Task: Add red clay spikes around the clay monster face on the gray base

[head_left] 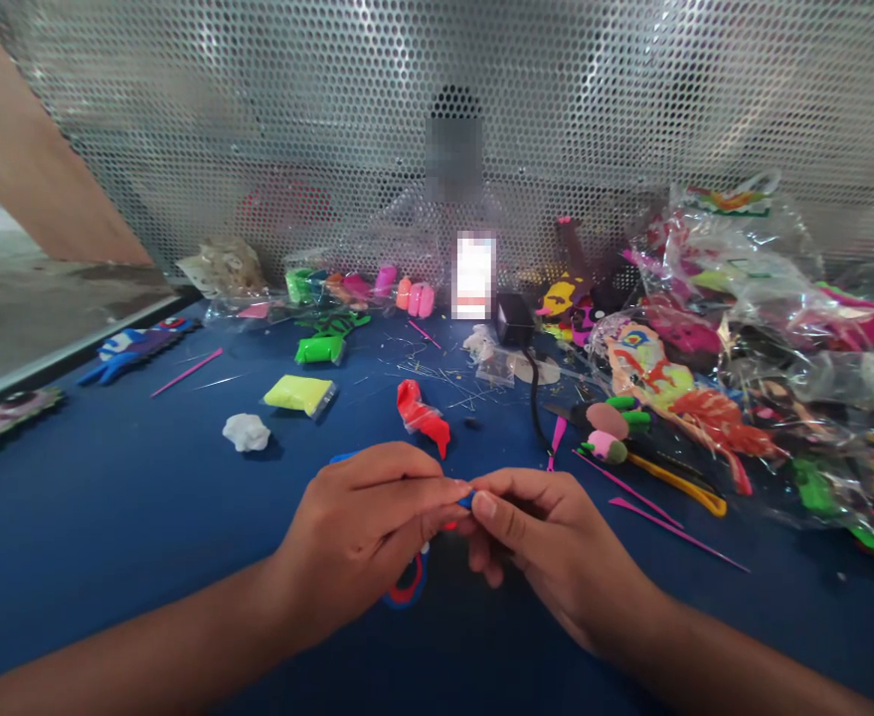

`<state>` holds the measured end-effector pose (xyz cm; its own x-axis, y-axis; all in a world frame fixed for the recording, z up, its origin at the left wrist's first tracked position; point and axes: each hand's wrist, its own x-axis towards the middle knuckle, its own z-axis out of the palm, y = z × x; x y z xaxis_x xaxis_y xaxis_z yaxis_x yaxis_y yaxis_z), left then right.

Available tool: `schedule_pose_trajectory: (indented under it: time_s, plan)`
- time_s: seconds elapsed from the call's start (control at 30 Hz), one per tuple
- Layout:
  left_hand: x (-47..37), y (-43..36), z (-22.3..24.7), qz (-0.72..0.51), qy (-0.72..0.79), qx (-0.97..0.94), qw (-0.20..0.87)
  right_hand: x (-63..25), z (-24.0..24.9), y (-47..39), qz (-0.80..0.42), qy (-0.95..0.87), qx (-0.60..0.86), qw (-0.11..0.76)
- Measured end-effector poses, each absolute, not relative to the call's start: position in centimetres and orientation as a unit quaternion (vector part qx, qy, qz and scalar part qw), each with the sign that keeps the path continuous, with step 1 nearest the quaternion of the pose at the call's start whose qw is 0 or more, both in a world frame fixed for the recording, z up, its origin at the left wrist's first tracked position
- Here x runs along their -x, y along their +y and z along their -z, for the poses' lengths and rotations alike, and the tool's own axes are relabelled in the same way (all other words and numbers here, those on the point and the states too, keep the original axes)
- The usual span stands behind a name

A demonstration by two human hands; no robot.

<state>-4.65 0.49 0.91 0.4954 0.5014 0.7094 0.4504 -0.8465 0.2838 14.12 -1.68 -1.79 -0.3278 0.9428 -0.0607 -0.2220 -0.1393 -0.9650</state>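
Note:
Above the blue table, my left hand (377, 507) and my right hand (530, 522) meet fingertip to fingertip. Pinched between them is a small piece of blue clay (467, 500), mostly covered by the fingers. Below my left hand lies a flat blue and red clay shape (423, 577), largely hidden by that hand; a bit of blue also shows past the knuckles. Just beyond the hands lies a red clay packet (423, 418). A white clay lump (247, 433) and a yellow clay packet (298, 395) rest to the left.
Pink modelling tools (679, 534), yellow-handled scissors (679, 484) and plastic bags with clay figures (705, 378) crowd the right side. A black charger (515, 320) with its cable and a phone (473, 275) stand at the back, against a perforated metal panel (317, 99). A green clay packet (319, 349) lies back left.

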Motion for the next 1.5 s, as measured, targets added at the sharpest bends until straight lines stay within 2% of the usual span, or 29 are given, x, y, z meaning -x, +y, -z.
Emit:
schedule_pose_trajectory:
  time_s: [0.4,0.6,0.77,1.03,1.33,1.5]
  plan:
    - [4.6,0.6,-0.3,-0.402,0.255,-0.880,0.011,-14.3,0.5,-1.8,-0.578,-0.573,0.416,0.406]
    - [4.7,0.8,-0.1,-0.389,0.244,-0.887,0.039,-14.5,0.4,-1.8,-0.517,-0.615,0.448,0.393]
    - [5.0,0.7,-0.3,-0.398,0.252,-0.881,0.042,-14.7,0.7,-1.6,-0.572,-0.594,0.417,0.383]
    - [5.0,0.7,-0.5,-0.400,0.260,-0.875,0.082,-14.8,1.8,-1.4,-0.630,-0.513,0.394,0.429]
    - [5.2,0.9,0.3,-0.399,0.262,-0.879,-0.014,-14.3,0.2,-2.1,-0.516,-0.565,0.498,0.409]
    - [5.4,1.0,0.7,-0.394,0.254,-0.882,-0.043,-14.1,0.2,-2.1,-0.535,-0.549,0.496,0.407]
